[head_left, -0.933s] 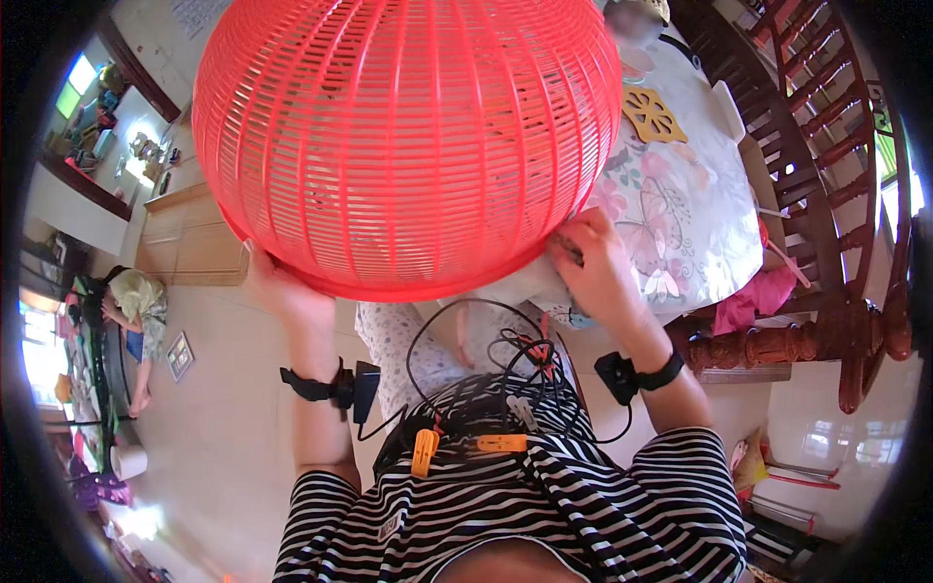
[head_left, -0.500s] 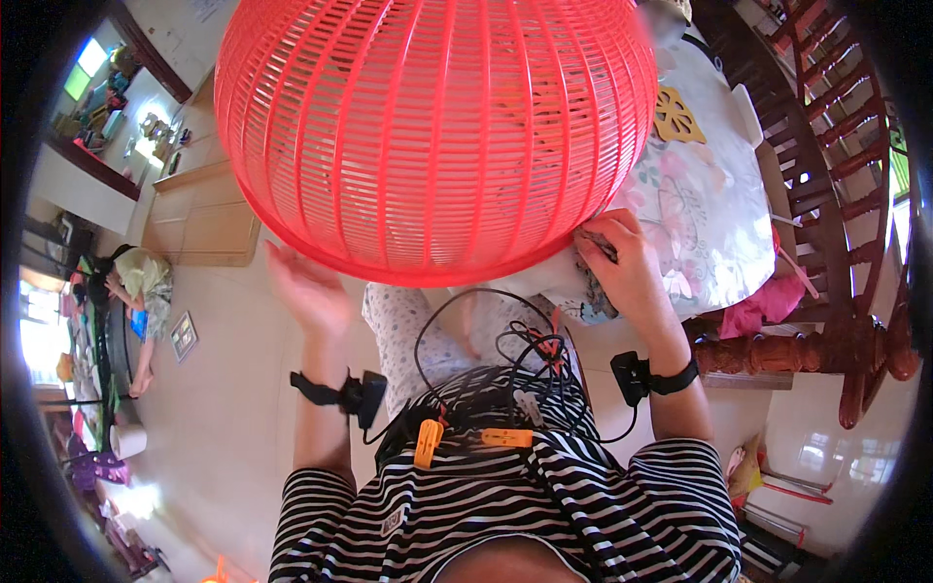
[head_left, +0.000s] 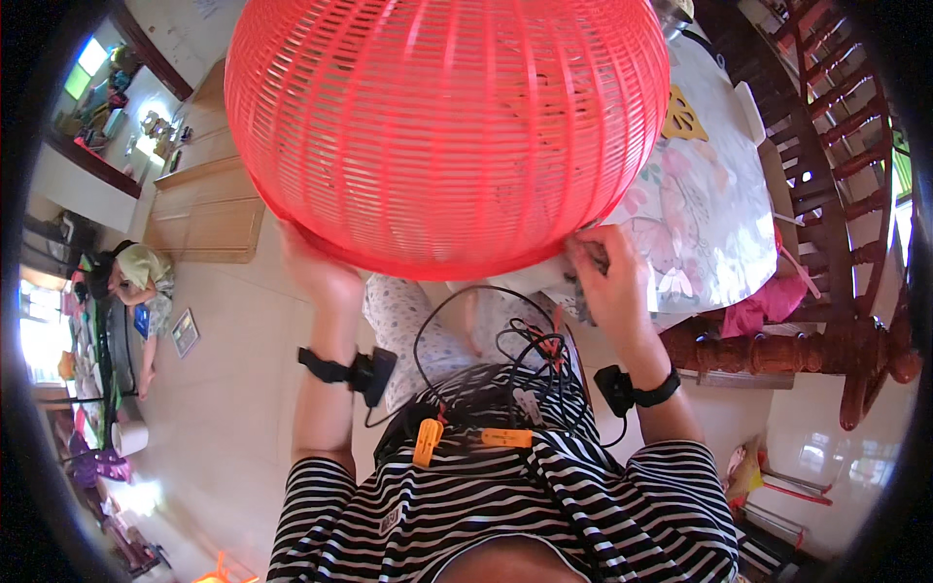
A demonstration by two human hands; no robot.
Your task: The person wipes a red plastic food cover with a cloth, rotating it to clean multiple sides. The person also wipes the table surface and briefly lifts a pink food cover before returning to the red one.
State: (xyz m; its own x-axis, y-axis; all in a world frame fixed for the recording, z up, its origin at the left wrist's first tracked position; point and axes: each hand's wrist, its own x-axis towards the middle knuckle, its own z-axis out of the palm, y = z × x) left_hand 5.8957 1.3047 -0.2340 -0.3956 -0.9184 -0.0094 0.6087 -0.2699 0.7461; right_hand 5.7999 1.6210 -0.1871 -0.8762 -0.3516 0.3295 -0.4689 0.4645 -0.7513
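A large red slatted plastic food cover (head_left: 447,146), dome-shaped, fills the upper middle of the view, its near rim toward me. My left hand (head_left: 326,277) is at the left part of that rim, slightly blurred, its fingers closed round the edge and mostly hidden behind it. At the right part of the rim, my right hand (head_left: 617,277) has its thumb and fingers pinched together. A small dark grey, cloth-like piece (head_left: 599,257) shows between them. The fingertips lie close to the rim; whether they touch it I cannot tell.
On the right stands a table with a flowered cover (head_left: 695,223), a yellow cut-out trivet (head_left: 685,117) on it. Dark wooden stair railings (head_left: 836,204) rise beyond. Black cables (head_left: 535,340) lie over my lap. Another person (head_left: 146,277) is at the far left, near a flattened cardboard piece (head_left: 209,219).
The red cover has shifted a little to the right and blurs with motion. My left hand, open and apart before, has come up to the rim. My right hand has moved slightly left.
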